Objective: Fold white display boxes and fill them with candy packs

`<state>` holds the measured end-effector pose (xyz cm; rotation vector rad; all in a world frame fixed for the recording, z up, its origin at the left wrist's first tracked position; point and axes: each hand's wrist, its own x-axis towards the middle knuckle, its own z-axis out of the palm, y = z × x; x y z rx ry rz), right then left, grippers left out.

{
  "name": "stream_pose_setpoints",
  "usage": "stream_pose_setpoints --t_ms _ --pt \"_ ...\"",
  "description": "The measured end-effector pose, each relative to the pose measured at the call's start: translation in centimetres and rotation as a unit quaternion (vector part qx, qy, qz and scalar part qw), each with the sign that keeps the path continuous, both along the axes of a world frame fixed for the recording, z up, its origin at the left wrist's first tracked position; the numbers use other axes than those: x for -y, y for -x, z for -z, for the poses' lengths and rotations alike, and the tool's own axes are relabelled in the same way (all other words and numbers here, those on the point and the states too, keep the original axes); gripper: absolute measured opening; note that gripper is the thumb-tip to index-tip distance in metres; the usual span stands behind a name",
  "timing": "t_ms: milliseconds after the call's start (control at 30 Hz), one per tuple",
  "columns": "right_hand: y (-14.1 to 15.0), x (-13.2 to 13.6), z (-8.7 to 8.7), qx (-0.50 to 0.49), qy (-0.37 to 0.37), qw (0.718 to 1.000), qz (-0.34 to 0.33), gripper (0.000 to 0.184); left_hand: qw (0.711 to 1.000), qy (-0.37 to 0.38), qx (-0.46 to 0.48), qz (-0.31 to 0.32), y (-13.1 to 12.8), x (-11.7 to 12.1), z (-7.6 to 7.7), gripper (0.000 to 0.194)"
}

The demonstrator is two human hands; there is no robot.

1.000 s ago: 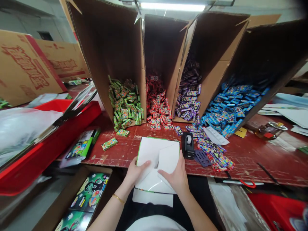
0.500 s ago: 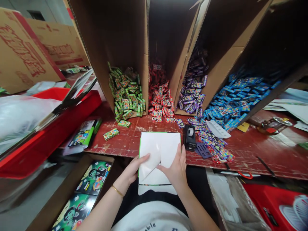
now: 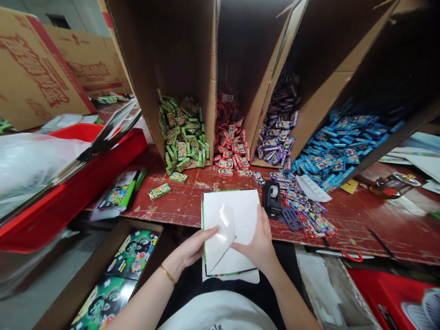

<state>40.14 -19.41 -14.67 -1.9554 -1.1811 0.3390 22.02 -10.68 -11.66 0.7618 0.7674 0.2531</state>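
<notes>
A white cardboard box (image 3: 223, 215) with green-printed edges lies between my two hands, its white overlapping flaps facing up. A flap sticks out from its near edge, above my lap. My left hand (image 3: 197, 245) grips the left side, thumb on top and fingers underneath. Along the right side my right hand (image 3: 259, 240) holds it, the thumb pressing near where the flaps meet. Just beyond my right hand stands a black tape dispenser (image 3: 272, 200). Small green packets (image 3: 160, 191) lie on the red tabletop to the left.
Tall cardboard bins hold green (image 3: 184, 133), red (image 3: 232, 146), purple (image 3: 277, 142) and blue packets (image 3: 340, 142). At left are a red tray (image 3: 117, 160) and an open carton (image 3: 92, 256) with green printed boxes. A glass jar (image 3: 395, 184) lies at right, with red-handled scissors (image 3: 352, 256) near the table edge.
Both hands have shifted slightly right with the white box, which has turned a little and tilted. My grip looks much the same. The whole view has moved slightly.
</notes>
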Motion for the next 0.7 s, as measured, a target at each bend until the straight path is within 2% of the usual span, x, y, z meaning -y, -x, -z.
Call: stream_pose_setpoints --t_ms 133,300,367,467,500,567,633,700 --pt "-0.1 -0.1 0.4 -0.01 0.04 0.999 0.028 0.13 1.0 0.011 0.027 -0.007 0.2 0.3 1.0 0.048" --pt "-1.6 0.5 0.9 -0.077 0.003 0.994 -0.082 0.131 0.998 0.041 0.028 -0.04 0.1 0.5 0.6 0.051" --pt "-1.6 0.8 0.9 -0.078 0.003 0.994 -0.078 0.124 0.996 0.013 -0.006 -0.093 -0.4 0.8 0.2 0.053" --pt "-0.7 1.0 1.0 -0.102 -0.007 0.994 -0.034 0.111 0.973 -0.053 -0.066 -0.216 -0.9 1.1 -0.2 0.063" --pt "-0.4 1.0 1.1 -0.12 -0.017 0.992 -0.019 0.109 0.97 -0.052 -0.065 -0.228 -1.0 1.2 -0.3 0.065" --pt "-0.1 0.9 1.4 -0.169 -0.036 0.985 -0.004 0.112 0.981 -0.009 -0.03 -0.192 -0.8 1.2 -0.2 0.066" --pt "-0.2 1.0 1.7 -0.22 -0.053 0.974 -0.021 0.121 0.989 0.029 0.006 -0.143 -0.6 1.1 -0.2 0.065" --pt "-0.2 1.3 2.0 -0.257 -0.065 0.963 -0.047 0.13 0.989 0.015 -0.009 -0.144 -0.5 1.2 -0.5 0.062"
